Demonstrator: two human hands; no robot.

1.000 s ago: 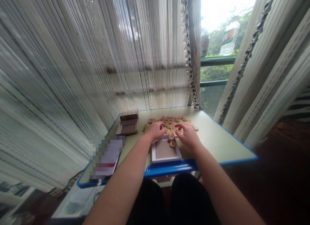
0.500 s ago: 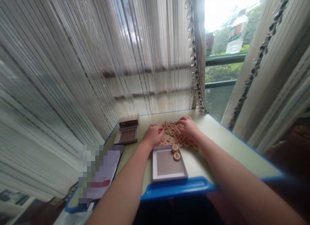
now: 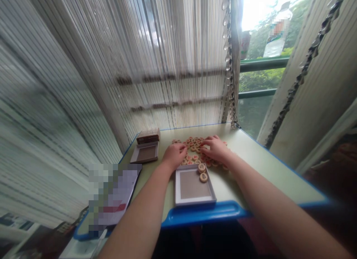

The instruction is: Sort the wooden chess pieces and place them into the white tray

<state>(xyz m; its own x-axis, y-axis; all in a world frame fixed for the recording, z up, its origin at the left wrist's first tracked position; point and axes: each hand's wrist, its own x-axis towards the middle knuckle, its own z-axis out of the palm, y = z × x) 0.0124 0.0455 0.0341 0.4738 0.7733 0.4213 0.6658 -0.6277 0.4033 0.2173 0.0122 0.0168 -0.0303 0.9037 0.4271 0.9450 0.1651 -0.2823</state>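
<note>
Round wooden Chinese chess pieces (image 3: 195, 158) with red and dark characters lie spread on the pale table between and around my hands. My left hand (image 3: 175, 155) rests at the left side of the spread, its fingers curled together; whatever they may hold is hidden. On the right, my right hand (image 3: 214, 149) reaches over the pieces, with thumb and fingers apart and fingertips touching or just above them. Close to me stands a shallow open box tray (image 3: 178, 204). At its right side are two dark-marked chess pieces (image 3: 203, 177), the farther one by the corner.
Farther left lie another shallow box half (image 3: 156, 157) and a brown box (image 3: 147, 135). A dark-edged tablet or folder (image 3: 125, 192), partly pixelated, lies at the left edge. A blue rim (image 3: 206, 213) borders the table. String curtains (image 3: 167, 58) hang behind; a bottle (image 3: 276, 36) stands by the window.
My right hand has moved slightly nearer, its fingertips drawn in toward the middle pieces. My left hand has shifted a little left. The camera view has tilted slightly.
</note>
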